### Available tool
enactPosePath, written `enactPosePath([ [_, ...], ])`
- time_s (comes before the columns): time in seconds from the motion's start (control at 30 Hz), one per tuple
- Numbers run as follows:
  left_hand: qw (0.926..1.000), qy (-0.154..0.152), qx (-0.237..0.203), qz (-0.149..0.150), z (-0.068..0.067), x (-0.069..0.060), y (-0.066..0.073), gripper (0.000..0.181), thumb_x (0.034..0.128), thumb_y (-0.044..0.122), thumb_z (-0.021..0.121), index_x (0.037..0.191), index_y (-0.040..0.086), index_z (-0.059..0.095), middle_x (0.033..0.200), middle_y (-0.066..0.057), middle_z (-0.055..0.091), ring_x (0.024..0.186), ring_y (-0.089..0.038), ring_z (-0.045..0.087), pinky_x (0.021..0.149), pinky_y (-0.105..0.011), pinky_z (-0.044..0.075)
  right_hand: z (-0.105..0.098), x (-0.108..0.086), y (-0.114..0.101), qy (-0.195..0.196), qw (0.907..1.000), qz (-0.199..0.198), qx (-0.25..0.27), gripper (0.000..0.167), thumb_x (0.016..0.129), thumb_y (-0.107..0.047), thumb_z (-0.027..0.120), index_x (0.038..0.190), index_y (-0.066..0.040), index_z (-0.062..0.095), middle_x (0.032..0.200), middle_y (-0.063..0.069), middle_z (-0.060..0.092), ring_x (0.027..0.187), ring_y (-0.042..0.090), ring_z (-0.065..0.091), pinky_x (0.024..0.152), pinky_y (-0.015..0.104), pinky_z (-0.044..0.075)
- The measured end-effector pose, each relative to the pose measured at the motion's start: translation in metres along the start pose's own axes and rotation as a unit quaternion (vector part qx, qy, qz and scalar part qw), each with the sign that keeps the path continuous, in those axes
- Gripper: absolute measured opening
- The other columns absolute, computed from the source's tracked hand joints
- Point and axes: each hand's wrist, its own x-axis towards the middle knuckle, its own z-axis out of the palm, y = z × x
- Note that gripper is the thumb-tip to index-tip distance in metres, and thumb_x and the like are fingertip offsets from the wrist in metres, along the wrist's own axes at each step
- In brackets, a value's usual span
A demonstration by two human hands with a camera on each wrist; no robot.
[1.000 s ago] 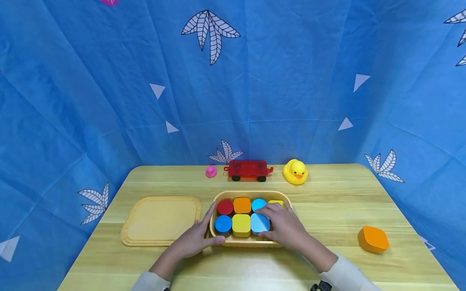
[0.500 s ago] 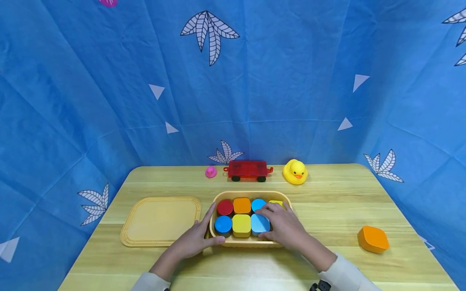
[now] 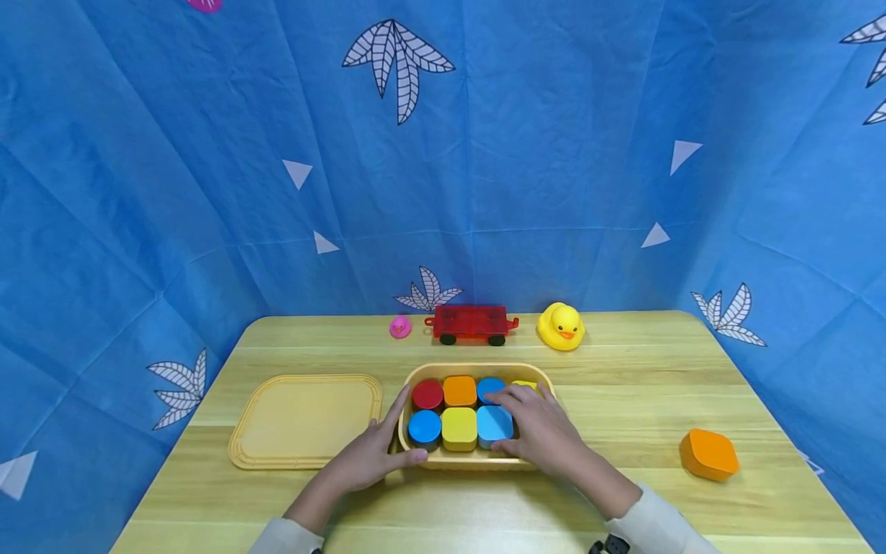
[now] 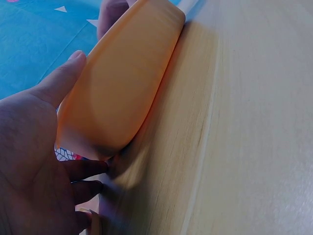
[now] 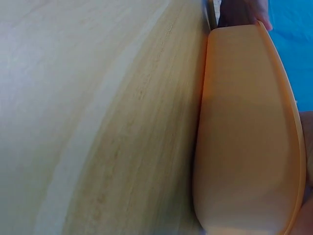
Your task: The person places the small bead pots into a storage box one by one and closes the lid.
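A yellow-tan oblong box (image 3: 450, 463) holds several toy blocks in two rows. Visible in it are a red round block (image 3: 428, 395), an orange block (image 3: 460, 391), two blue round ones, a yellow block (image 3: 459, 428) and a light blue block (image 3: 494, 425). My left hand (image 3: 367, 455) lies against the box's left end, index finger and thumb spread straight along it. In the left wrist view the thumb touches the rim. Over the box's right end, my right hand (image 3: 543, 431) curls, thumb and fingertips on opposite sides of the light blue block. It hides the right corner and part of another yellow block.
A flat tan lid (image 3: 311, 419) lies left of the box. An orange block (image 3: 710, 455) sits alone at the right. Along the back edge stand a small pink duck (image 3: 400, 327), a red toy wagon (image 3: 472, 323) and a yellow duck (image 3: 561, 327). Blue cloth surrounds the table.
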Motion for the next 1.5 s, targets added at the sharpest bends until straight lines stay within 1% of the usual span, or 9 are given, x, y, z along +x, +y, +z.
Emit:
enactPosePath([
  [0.17,1.0,-0.001,-0.002,0.005,0.0,0.001,-0.001,0.107,0.0921,0.058,0.071,0.167,0.035,-0.002,0.169,-0.014,0.025,0.144,-0.048,0.042,0.124,-0.065,0.005,-0.002,-0.003,0.002,0.024,0.9994,-0.009,0.021,0.073,0.077,-0.038,0.092,0.14,-0.017,0.064,0.131,0.003,0.066,0.127,0.027,0.059,0.122,0.067,0.019],
  [0.27,1.0,0.0,-0.001,0.005,0.0,0.001,-0.001,0.107,0.0919,0.058,0.071,0.167,0.035,-0.002,0.169,-0.014,0.025,0.144,-0.048,0.042,0.124,-0.065,0.005,-0.004,-0.004,0.005,0.039,0.9977,-0.016,0.054,0.073,0.077,-0.036,0.092,0.14,-0.016,0.064,0.131,0.004,0.065,0.126,0.028,0.059,0.122,0.067,0.018],
  [0.37,1.0,0.0,-0.001,0.006,0.0,0.001,-0.001,0.107,0.0921,0.058,0.071,0.167,0.035,-0.002,0.169,-0.014,0.025,0.144,-0.047,0.042,0.124,-0.065,0.004,-0.007,-0.008,0.008,0.045,0.9937,-0.017,0.101,0.072,0.079,-0.031,0.091,0.143,-0.016,0.062,0.136,0.004,0.061,0.127,0.029,0.055,0.118,0.064,0.032],
  [0.5,1.0,-0.001,-0.002,0.006,-0.001,0.0,0.0,0.106,0.0923,0.057,0.071,0.167,0.035,-0.001,0.169,-0.014,0.025,0.143,-0.048,0.043,0.124,-0.065,0.005,-0.014,-0.014,0.012,0.045,0.9882,-0.012,0.146,0.07,0.083,-0.026,0.089,0.146,-0.017,0.059,0.143,0.004,0.056,0.13,0.029,0.053,0.106,0.056,0.049],
  [0.6,1.0,0.0,-0.003,0.003,-0.002,0.0,0.001,0.107,0.0917,0.058,0.071,0.167,0.035,-0.001,0.169,-0.014,0.025,0.144,-0.049,0.042,0.124,-0.065,0.006,-0.022,-0.019,0.016,0.051,0.986,-0.006,0.158,0.069,0.085,-0.025,0.087,0.146,-0.017,0.058,0.145,0.005,0.056,0.131,0.031,0.055,0.104,0.056,0.051],
  [0.87,1.0,0.001,-0.001,0.0,-0.002,0.0,0.001,0.107,0.0909,0.06,0.071,0.167,0.035,0.0,0.169,-0.014,0.026,0.144,-0.049,0.041,0.124,-0.066,0.007,-0.048,-0.041,0.045,0.073,0.9855,0.013,0.153,0.069,0.087,-0.025,0.085,0.148,-0.015,0.055,0.148,0.012,0.054,0.134,0.041,0.053,0.102,0.068,0.047],
  [1.07,1.0,0.002,0.0,0.0,-0.002,0.001,0.001,0.106,0.0912,0.06,0.071,0.167,0.037,-0.001,0.169,-0.014,0.026,0.143,-0.05,0.042,0.124,-0.066,0.007,-0.069,-0.062,0.075,0.076,0.9867,0.042,0.137,0.073,0.087,-0.035,0.084,0.151,-0.019,0.052,0.155,0.021,0.046,0.138,0.049,0.045,0.099,0.077,0.042],
  [1.3,1.0,-0.002,-0.006,-0.007,-0.002,0.0,0.001,0.107,0.0903,0.06,0.071,0.167,0.037,-0.001,0.17,-0.014,0.025,0.145,-0.05,0.039,0.124,-0.066,0.007,-0.096,-0.087,0.109,0.051,0.9857,0.095,0.129,0.083,0.087,-0.038,0.084,0.157,-0.017,0.044,0.161,0.029,0.034,0.14,0.059,0.035,0.095,0.082,0.035],
  [1.5,0.9999,-0.003,-0.01,-0.004,-0.001,-0.001,0.002,0.108,0.0905,0.06,0.071,0.167,0.036,-0.001,0.169,-0.015,0.026,0.145,-0.05,0.039,0.124,-0.066,0.007,-0.108,-0.109,0.136,0.025,0.9838,0.122,0.129,0.088,0.089,-0.035,0.082,0.16,-0.013,0.036,0.159,0.032,0.032,0.139,0.062,0.032,0.093,0.079,0.037],
])
